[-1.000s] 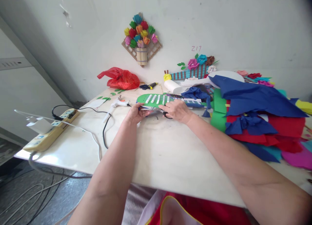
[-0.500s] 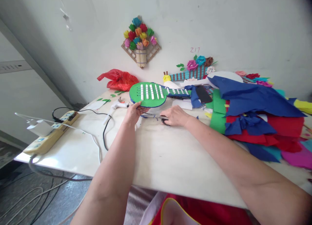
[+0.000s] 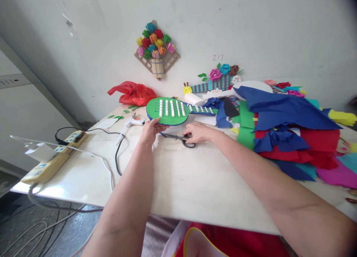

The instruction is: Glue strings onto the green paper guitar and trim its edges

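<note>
A green lute-shaped piece (image 3: 167,117) with a blue edge and rows of white strips is held up at its round end by my left hand (image 3: 152,131), thumb on top and fingers beneath. Its narrow neck points right. Below it, scissors (image 3: 189,143) with black handles lie on the table, blades pointing left. My right hand (image 3: 196,133) has its fingers closed at the scissors' handle; the fingertips are partly hidden. Small blue scraps lie by the blades.
A white glue gun (image 3: 133,122) and a red plastic bag (image 3: 136,93) are at the left. A power strip (image 3: 55,156) with cables sits at the left edge. Coloured paper sheets (image 3: 290,108) pile up at the right, near a dark phone-like object (image 3: 230,107).
The scissors now lie lower, with their handle loops more visible under my right hand. The green piece is tilted slightly differently in my left hand. The whole view has shifted a little.
</note>
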A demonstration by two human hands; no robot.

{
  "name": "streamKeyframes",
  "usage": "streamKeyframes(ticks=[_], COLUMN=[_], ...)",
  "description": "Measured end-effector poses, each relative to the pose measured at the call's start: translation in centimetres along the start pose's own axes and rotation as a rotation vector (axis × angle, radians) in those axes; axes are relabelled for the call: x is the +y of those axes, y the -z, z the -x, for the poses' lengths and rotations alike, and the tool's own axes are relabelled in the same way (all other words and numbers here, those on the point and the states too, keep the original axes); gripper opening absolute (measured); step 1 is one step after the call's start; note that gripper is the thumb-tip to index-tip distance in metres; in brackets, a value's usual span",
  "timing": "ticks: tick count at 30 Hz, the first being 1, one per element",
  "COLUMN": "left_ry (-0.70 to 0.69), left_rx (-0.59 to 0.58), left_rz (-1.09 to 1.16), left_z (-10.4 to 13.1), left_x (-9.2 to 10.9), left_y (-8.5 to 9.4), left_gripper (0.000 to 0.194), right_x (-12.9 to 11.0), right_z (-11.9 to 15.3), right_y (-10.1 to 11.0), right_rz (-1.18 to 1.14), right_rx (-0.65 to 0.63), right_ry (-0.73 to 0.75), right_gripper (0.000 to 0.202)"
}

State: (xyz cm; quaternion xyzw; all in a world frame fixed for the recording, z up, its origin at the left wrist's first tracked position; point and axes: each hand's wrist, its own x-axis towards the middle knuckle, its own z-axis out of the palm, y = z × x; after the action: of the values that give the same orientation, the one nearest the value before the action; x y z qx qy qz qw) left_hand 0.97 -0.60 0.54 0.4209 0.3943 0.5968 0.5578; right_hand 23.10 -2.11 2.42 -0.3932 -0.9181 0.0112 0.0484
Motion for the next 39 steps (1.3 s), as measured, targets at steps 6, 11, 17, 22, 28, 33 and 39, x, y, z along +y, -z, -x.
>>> streamKeyframes(ticks=[6,11,17,22,28,33,39], left_ry=[0.02,-0.039,-0.085,-0.121,-0.102,-0.085,-0.07], left_rx=[0.041,0.059,0.085,0.108,0.118,0.02,0.023], left_rz=[0.016,0.026,0.065,0.15,0.212,0.141,0.071], left_z=[-0.3,-0.4,-0.2,0.0,0.1,-0.1,-0.1], left_x=[-0.1,-0.2,0.1,0.4,0.6,0.3,0.2], left_y=[0.3,0.4,0.0,-0.3,-0.7,-0.9,-0.5], left_gripper=[0.015,0.017,0.016,0.012,0.01,0.014,0.017], right_x=[-1.0,-1.3,-1.6,-2.6,-2.4,-1.8,0.3], right_z=[-0.1,-0.3,-0.6,-0.8,-0.8,-0.5,0.0], right_y=[-0.2,-0.5,-0.9,-1.4,-1.9,-1.6,-0.4], right_rz=[-0.02,-0.011,-0.1,-0.08,-0.065,-0.031,-0.023], right_rx=[0.259,0.418,0.57,0.637,0.765,0.915,1.087], right_ry=[-0.094,-0.222,-0.177,-0.124,-0.106,-0.099,-0.262], right_gripper=[0.024,0.025,0.021,0.027,0.027,0.022,0.024])
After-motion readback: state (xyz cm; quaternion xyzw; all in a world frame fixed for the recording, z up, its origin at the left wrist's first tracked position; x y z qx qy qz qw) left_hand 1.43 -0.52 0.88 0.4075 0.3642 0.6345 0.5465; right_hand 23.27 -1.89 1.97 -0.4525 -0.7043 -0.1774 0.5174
